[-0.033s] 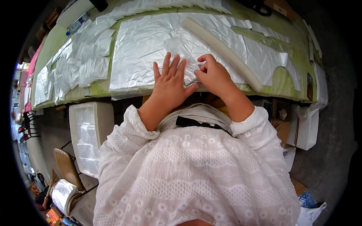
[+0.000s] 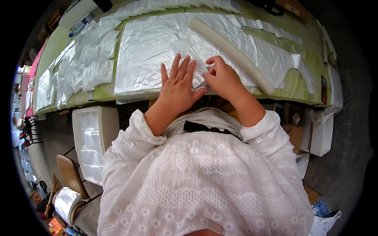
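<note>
My left hand (image 2: 177, 84) lies flat on a wide, crinkled sheet of clear plastic film (image 2: 143, 51), fingers spread and thumb pointing toward the right hand. Just right of it, my right hand (image 2: 225, 80) is closed, the index finger bent and the other fingers curled toward the thumb. Whatever sits between those fingertips is too small to make out; wrinkled film lies right under them. A long pale roll or tube (image 2: 232, 55) rests slantwise across the film, beyond and to the right of my right hand.
Overlapping small clear plastic bags (image 2: 96, 72) cover the left of the green table (image 2: 103, 93). More film pieces (image 2: 271, 67) lie on the right, with a row of bags (image 2: 177, 4) at the back. A bottle (image 2: 81, 25) lies far left. Below stands a white foam box (image 2: 112, 122) beside a chair (image 2: 71, 173).
The fingers of my left hand have shifted very slightly to the right over the film. My right hand stays in place.
</note>
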The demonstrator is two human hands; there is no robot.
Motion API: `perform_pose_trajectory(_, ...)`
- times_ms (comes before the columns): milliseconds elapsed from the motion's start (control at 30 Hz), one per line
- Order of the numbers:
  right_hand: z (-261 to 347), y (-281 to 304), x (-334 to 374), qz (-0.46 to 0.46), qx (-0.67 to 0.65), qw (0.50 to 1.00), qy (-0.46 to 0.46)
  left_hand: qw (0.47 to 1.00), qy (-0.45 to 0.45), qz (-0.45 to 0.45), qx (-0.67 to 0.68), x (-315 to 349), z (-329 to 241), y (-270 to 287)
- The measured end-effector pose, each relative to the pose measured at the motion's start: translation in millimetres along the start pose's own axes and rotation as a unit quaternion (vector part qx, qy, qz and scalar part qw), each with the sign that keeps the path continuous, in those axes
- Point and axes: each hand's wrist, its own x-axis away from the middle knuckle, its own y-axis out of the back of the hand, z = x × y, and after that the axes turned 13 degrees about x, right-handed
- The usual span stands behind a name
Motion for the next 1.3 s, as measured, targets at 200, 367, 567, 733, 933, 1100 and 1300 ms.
perform_pose_trajectory(200, 1.5, -0.6, 7.4, -0.001, 0.013, 0.999, 0.031, 0.999, -0.03, 0.017, 0.029, 1.3, 0.8, 0.7)
perform_pose_trajectory(367, -10.0, 1.5, 61.9, 0.034, -0.111, 0.989, 0.09, 0.995, -0.087, -0.005, 0.038, 40.0, 8.4, -7.1)
perform_pose_trajectory(567, -19.6, -3.9, 34.4, -0.166, -0.008, 0.916, 0.366, 0.991, -0.101, -0.047, 0.068, 49.3, 14.5, -7.3)
perform_pose_trajectory(733, -24.9, -4.2, 17.4, -0.093, 0.077, 0.923, 0.365, 0.984, -0.077, -0.114, 0.117, 45.3, 24.3, -5.5)
perform_pose_trajectory(933, -13.2, -13.2, -3.0, -0.112, 0.084, 0.939, 0.315, 0.971, -0.058, -0.171, 0.156, 32.5, 28.5, 3.0)
perform_pose_trajectory(1100, -1.7, -31.7, -7.9, -0.189, 0.146, 0.942, 0.236, 0.977, -0.01, -0.187, 0.1, 17.9, 27.9, 8.6)
perform_pose_trajectory(1300, 6.0, -30.5, -9.9, -0.164, 0.223, 0.941, 0.194, 0.983, 0.068, -0.135, 0.1, 12.5, 33.7, 6.3)
